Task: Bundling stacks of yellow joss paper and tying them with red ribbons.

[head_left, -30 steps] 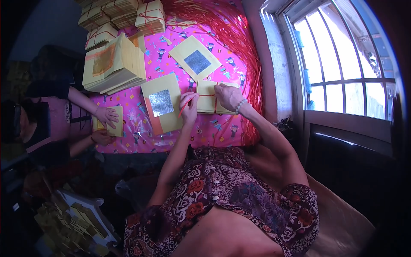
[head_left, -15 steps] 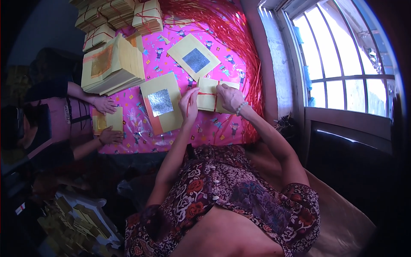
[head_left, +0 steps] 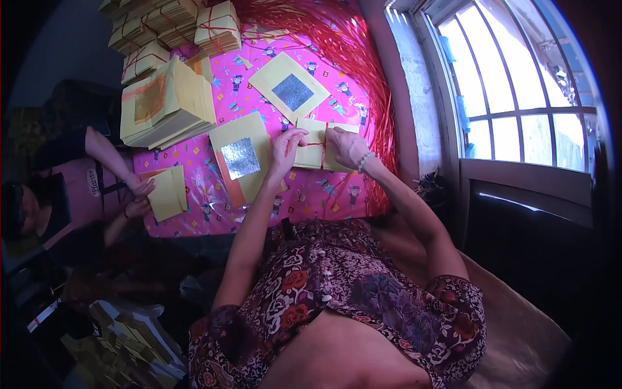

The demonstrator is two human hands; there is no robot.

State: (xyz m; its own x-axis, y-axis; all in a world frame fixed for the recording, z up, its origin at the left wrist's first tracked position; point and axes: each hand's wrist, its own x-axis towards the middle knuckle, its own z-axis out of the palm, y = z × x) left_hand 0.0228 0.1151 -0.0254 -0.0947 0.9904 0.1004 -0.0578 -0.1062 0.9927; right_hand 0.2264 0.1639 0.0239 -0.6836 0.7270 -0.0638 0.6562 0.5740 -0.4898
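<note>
A small bundle of yellow paper [head_left: 311, 154] lies flat on the table in front of me. Red plastic string [head_left: 315, 144] crosses over its top. My left hand [head_left: 285, 150] is at the bundle's left side, its thumb and fingertips pinched on the string. Over the right part of the bundle, my right hand [head_left: 350, 148] has its fingers closed on the string near the crossing; its fingertips are partly hidden. A yellow sheet with a silver square [head_left: 241, 157] lies just left of my left hand. Another silver-square sheet [head_left: 293, 92] sits beyond the bundle.
A tall stack of yellow paper [head_left: 168, 104] stands at the left, with string-tied bundles [head_left: 218, 29] behind it. Loose red strings [head_left: 372, 84] run along the table's right edge. At left, a co-worker's hands [head_left: 139, 198] hold yellow sheets [head_left: 170, 194]. A barred window [head_left: 512, 84] is at right.
My left hand has turned slightly, its fingers curling more over the bundle's left side. My right hand stays nearly still. The co-worker's hands have moved to the sheets' left edge and lifted it.
</note>
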